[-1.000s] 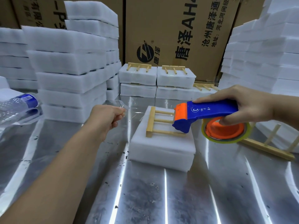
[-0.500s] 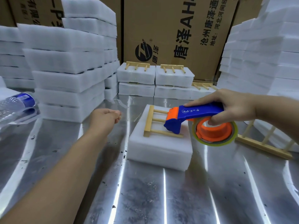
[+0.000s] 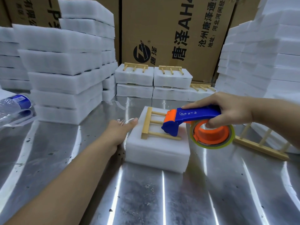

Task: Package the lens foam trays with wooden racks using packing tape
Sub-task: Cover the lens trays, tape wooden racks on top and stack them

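Left hand [image 3: 121, 129], a second ago well left of foam tray [image 3: 155, 148], has swung right across counter [image 3: 65, 159]. It now sits against tray's left edge, clear tape end [image 3: 125, 121] glinting at its fingers. Right hand [image 3: 227, 109] has eased tape dispenser [image 3: 194, 114] slightly lower, its blue nose now down on wooden rack [image 3: 146, 122].

The left hand [image 3: 121, 129] and right hand [image 3: 230, 109] are bare, and so are both forearms. The left one shows almost to the elbow; the right is cut off mid-forearm by the frame.
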